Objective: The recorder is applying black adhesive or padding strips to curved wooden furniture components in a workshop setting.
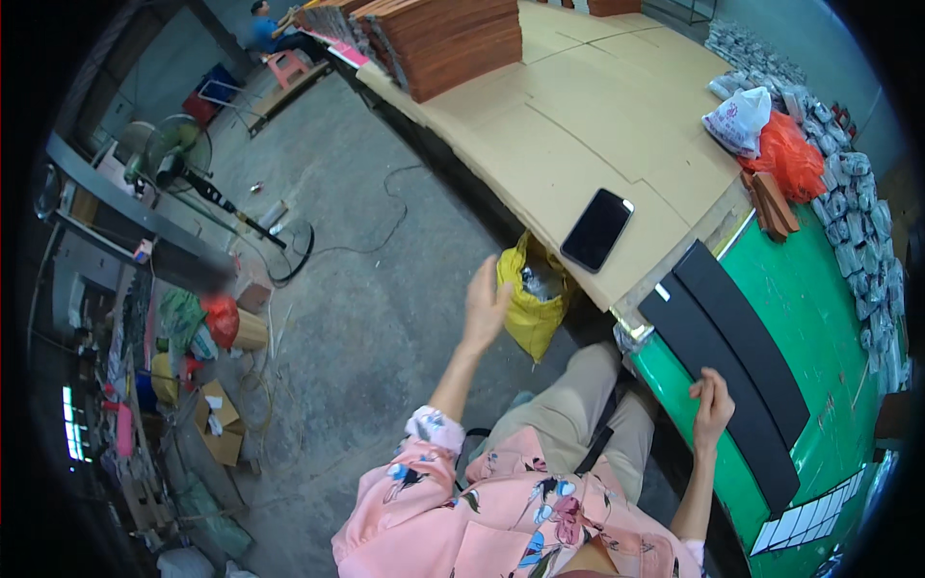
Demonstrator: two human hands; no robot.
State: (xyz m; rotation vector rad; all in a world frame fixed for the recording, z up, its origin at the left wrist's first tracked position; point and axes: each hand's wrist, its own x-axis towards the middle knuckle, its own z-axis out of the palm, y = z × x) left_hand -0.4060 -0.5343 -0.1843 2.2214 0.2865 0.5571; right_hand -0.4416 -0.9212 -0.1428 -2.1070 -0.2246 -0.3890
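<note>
Head view: two long dark panels, slightly curved, lying side by side on the green tabletop [829, 318], to the right of the body. Closer to the body, inner panel [699, 342], with a small white tag [662, 293] at the far end; next to it, outer panel [747, 337], perhaps lapping a little over the first, perhaps only touching, hard to say which. By the lower end, a white gridded sheet [809, 512].

Right hand [711, 409] over the inner panel, fingers bent toward the thumb; cannot tell from here whether pinching something small or only curled, nor whether touching the panel or just above. Left hand [487, 303] in the air beside the yellow bag [536, 323], fingers rather straight, thumb held apart, nothing visible in the grasp.

As for handling, judging by the look: probably stiff, rather light for such a length, not made for bending. Smooth dark face, maybe a little slippery and likely easy to scratch. Best to take hold by both long edges, or with one hand near each end. Better not to lift by one end only: could tip, or rub against the neighbour. Also keep fingers off the white tag.
</note>
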